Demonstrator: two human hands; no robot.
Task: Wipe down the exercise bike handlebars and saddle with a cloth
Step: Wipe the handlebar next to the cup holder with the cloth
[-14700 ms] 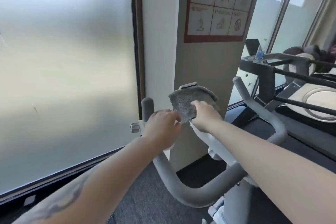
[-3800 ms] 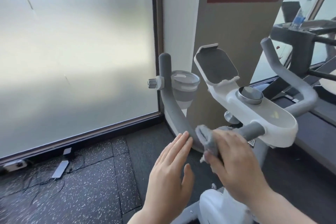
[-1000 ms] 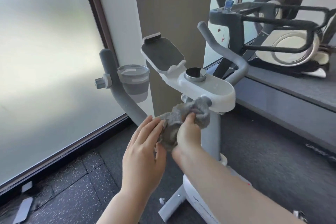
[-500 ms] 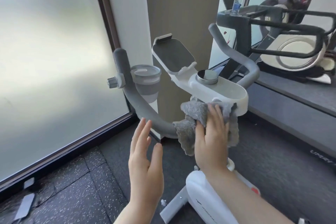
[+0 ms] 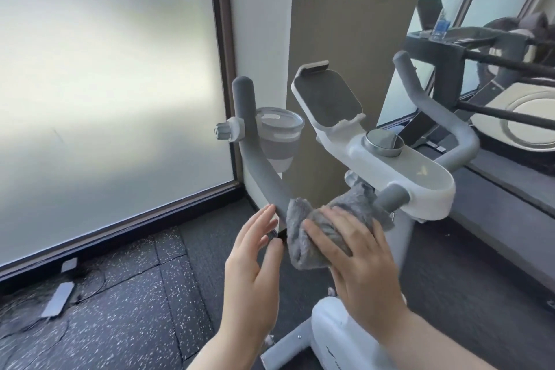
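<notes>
A grey cloth is bunched over the low middle stretch of the grey foam handlebar of a white exercise bike. My right hand lies on the cloth with fingers spread and presses it against the bar. My left hand hovers just left of the cloth, fingers straight, holding nothing. The bar's right arm rises beside the white console. The saddle is out of view.
A grey cup sits in a holder on the left bar. A tablet tray tops the console. A frosted window and a pillar stand behind. Another exercise machine is at right. Cables lie on the speckled floor.
My right hand has slid the cloth left along the low bar, away from the console. My left hand stays open beside it. The view has shifted slightly.
</notes>
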